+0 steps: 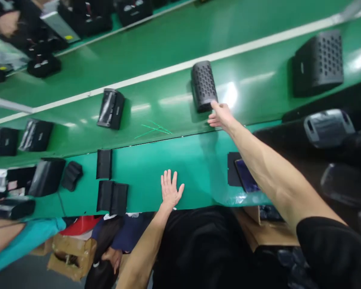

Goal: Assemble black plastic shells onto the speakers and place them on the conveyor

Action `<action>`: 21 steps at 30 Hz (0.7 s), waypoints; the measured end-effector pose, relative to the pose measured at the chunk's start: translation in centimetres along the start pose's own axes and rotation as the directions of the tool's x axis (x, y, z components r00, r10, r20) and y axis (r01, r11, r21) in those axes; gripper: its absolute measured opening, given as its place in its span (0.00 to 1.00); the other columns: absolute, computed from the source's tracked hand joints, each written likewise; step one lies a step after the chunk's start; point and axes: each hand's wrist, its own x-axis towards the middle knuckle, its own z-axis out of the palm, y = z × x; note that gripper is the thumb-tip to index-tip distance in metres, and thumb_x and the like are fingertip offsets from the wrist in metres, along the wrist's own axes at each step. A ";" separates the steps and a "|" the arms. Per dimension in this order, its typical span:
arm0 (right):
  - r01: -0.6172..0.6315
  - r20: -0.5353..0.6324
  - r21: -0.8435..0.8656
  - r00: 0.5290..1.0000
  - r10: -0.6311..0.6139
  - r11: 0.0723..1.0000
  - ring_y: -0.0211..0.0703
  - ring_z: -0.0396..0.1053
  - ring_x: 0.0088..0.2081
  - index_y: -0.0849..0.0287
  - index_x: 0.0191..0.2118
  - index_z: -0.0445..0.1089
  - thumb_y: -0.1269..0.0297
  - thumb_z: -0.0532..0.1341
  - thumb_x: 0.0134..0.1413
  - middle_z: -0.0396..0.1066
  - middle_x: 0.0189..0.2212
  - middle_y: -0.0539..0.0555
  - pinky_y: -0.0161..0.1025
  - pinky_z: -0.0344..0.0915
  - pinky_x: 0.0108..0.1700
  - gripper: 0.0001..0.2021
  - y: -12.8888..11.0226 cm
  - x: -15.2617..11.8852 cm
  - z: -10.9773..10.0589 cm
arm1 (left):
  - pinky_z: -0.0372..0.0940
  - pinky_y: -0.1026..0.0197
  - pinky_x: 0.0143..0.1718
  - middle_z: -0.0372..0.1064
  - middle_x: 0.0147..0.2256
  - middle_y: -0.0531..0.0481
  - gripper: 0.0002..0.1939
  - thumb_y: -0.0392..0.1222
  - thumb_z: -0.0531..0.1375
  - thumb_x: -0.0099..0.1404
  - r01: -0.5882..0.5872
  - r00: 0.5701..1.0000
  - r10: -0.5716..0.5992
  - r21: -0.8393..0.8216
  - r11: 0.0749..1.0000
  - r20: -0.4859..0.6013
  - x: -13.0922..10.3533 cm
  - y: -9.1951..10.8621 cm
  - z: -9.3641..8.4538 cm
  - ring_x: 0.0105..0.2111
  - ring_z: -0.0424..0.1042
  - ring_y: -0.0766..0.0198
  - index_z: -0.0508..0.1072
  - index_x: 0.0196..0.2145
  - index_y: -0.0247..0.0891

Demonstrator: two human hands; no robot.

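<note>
My left hand (169,190) lies flat on the teal table mat (144,160), palm down with its fingers spread and nothing in it. Stretched forward across the green surface, my right hand (222,115) is at the near end of a black perforated housing (205,85). The thumb meets or nearly meets its lower corner, and the other fingers extend below it, not wrapped around it. To the left of my left hand lie black folded panels (119,198) and another black panel (104,163).
Another perforated housing (327,60) stands at right. A black glossy-faced unit (110,108) and several similar ones stand left on the green surface. A phone-like device (246,176) rests under my right forearm. A person in a turquoise sleeve (33,245) is at lower left.
</note>
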 end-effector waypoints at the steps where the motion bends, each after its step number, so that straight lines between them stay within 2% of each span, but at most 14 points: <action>1: 0.028 0.014 0.035 1.000 -0.028 0.999 0.40 0.78 0.30 0.59 0.68 0.60 0.47 0.68 0.68 0.76 0.34 0.52 0.36 0.77 0.34 0.33 0.8 -2.5 -1.6 | 0.34 0.31 0.76 0.49 0.75 0.27 0.36 0.51 0.62 0.69 -0.028 1.000 0.027 0.065 0.998 0.012 0.1 -0.6 0.5 0.78 0.41 0.37 0.65 0.69 0.33; 2: 0.047 0.035 0.074 0.998 -0.050 0.996 0.41 0.79 0.32 0.58 0.65 0.65 0.50 0.70 0.66 0.78 0.36 0.53 0.38 0.78 0.36 0.30 2.0 -5.5 -3.5 | 0.34 0.31 0.76 0.48 0.76 0.27 0.36 0.52 0.61 0.69 -0.047 0.999 0.046 0.115 0.992 0.017 0.2 -1.1 0.8 0.78 0.39 0.37 0.65 0.70 0.32; 4: 0.040 0.075 0.151 0.996 -0.052 0.988 0.50 0.82 0.39 0.60 0.56 0.74 0.53 0.75 0.60 0.80 0.41 0.59 0.46 0.79 0.42 0.25 5.5 -12.7 -8.0 | 0.34 0.31 0.76 0.47 0.76 0.26 0.37 0.53 0.59 0.71 -0.080 0.997 0.079 0.194 0.978 0.014 0.6 -1.9 1.2 0.79 0.37 0.38 0.63 0.71 0.30; 6: -0.043 0.096 0.269 0.995 0.017 0.962 0.60 0.82 0.42 0.60 0.52 0.78 0.53 0.76 0.56 0.81 0.42 0.63 0.58 0.79 0.45 0.24 10.9 -20.4 -12.4 | 0.34 0.32 0.76 0.45 0.76 0.24 0.38 0.54 0.57 0.73 -0.123 0.992 0.123 0.255 0.959 0.014 1.0 -2.3 1.2 0.79 0.35 0.38 0.61 0.72 0.27; 7: -0.103 0.007 0.354 0.994 0.108 0.929 0.61 0.81 0.39 0.59 0.48 0.80 0.50 0.76 0.54 0.82 0.38 0.62 0.60 0.78 0.43 0.22 14.1 -23.9 -14.1 | 0.34 0.32 0.76 0.44 0.76 0.23 0.39 0.55 0.56 0.73 -0.144 0.989 0.146 0.282 0.948 0.015 1.2 -2.5 1.2 0.79 0.34 0.38 0.60 0.72 0.25; 8: -0.106 -0.107 0.402 0.981 0.161 0.910 0.60 0.81 0.37 0.58 0.46 0.80 0.45 0.72 0.58 0.81 0.36 0.61 0.59 0.78 0.42 0.21 17.5 -27.0 -15.4 | 0.33 0.32 0.76 0.42 0.76 0.22 0.40 0.55 0.55 0.74 -0.163 0.986 0.167 0.307 0.938 0.016 1.4 -2.7 1.2 0.79 0.33 0.37 0.59 0.72 0.24; 10: -0.110 -0.309 0.475 0.908 0.282 0.873 0.54 0.80 0.39 0.54 0.48 0.78 0.43 0.64 0.67 0.80 0.36 0.57 0.53 0.78 0.43 0.19 24.5 -31.7 -16.4 | 0.34 0.32 0.76 0.41 0.76 0.21 0.41 0.56 0.55 0.74 -0.197 0.979 0.204 0.345 0.918 0.016 1.7 -3.0 1.4 0.79 0.32 0.37 0.58 0.73 0.23; 12: -0.173 -0.435 0.507 0.795 0.424 0.844 0.49 0.79 0.42 0.56 0.52 0.75 0.47 0.61 0.72 0.79 0.43 0.56 0.48 0.78 0.45 0.18 31.0 -34.0 -15.6 | 0.35 0.31 0.76 0.41 0.76 0.21 0.41 0.56 0.54 0.74 -0.217 0.972 0.233 0.375 0.901 0.002 2.1 -3.3 1.6 0.79 0.33 0.36 0.57 0.73 0.23; 14: -0.308 -0.468 0.511 0.683 0.560 0.802 0.48 0.78 0.45 0.59 0.57 0.73 0.52 0.63 0.73 0.77 0.51 0.58 0.49 0.77 0.47 0.18 36.1 -34.8 -13.8 | 0.36 0.30 0.76 0.41 0.76 0.22 0.42 0.56 0.54 0.73 -0.231 0.965 0.261 0.397 0.888 -0.024 2.4 -3.7 1.9 0.78 0.34 0.35 0.57 0.73 0.22; 16: -0.444 -0.461 0.470 0.614 0.641 0.763 0.51 0.77 0.50 0.59 0.60 0.72 0.55 0.66 0.72 0.74 0.56 0.59 0.52 0.77 0.50 0.19 39.9 -34.8 -11.9 | 0.38 0.29 0.75 0.42 0.76 0.22 0.42 0.56 0.54 0.73 -0.241 0.958 0.284 0.412 0.879 -0.046 2.8 -4.1 2.1 0.78 0.36 0.34 0.57 0.73 0.23; 19: -0.600 -0.447 0.333 0.579 0.682 0.727 0.55 0.75 0.55 0.58 0.62 0.71 0.58 0.67 0.71 0.71 0.61 0.60 0.57 0.75 0.56 0.20 43.6 -34.4 -11.0 | 0.39 0.28 0.74 0.43 0.76 0.20 0.42 0.55 0.54 0.73 -0.252 0.950 0.308 0.433 0.866 -0.061 3.3 -4.2 2.0 0.78 0.37 0.33 0.56 0.73 0.22; 21: -0.652 -0.438 0.219 0.599 0.671 0.725 0.57 0.73 0.58 0.57 0.63 0.71 0.58 0.67 0.70 0.70 0.63 0.61 0.59 0.73 0.58 0.20 45.3 -33.9 -12.4 | 0.39 0.27 0.74 0.43 0.75 0.18 0.41 0.55 0.53 0.73 -0.250 0.946 0.315 0.448 0.858 -0.074 3.4 -3.7 1.6 0.77 0.39 0.32 0.56 0.73 0.21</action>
